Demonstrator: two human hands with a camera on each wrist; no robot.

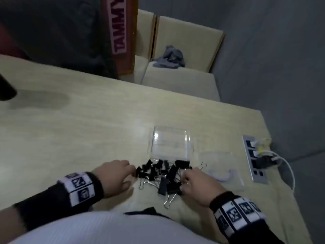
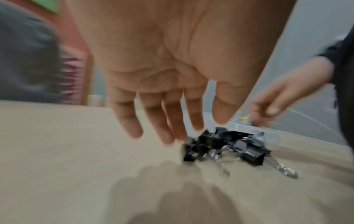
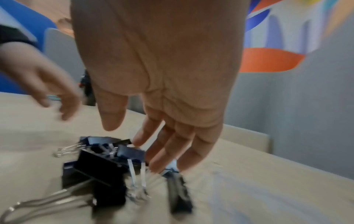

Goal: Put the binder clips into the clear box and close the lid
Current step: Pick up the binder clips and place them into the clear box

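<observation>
Both hands — left hand (image 1: 115, 175), right hand (image 1: 197, 184) — loose-fingered, gripping nothing, flanking the binder clips (image 1: 163, 175); wrist views blurry.

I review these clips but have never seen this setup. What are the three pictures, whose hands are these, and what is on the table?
No machine here: a person wears three cameras. The head view looks down at both hands; each wrist view looks along one palm. The left hand and right hand, fingers relaxed, reach in from either side of a heap of black binder clips on the pale table. Neither plainly holds a clip yet. Just beyond the heap stands the clear box, open and apparently empty; its lid lies flat to the right. A power strip sits near the table edge.
</observation>
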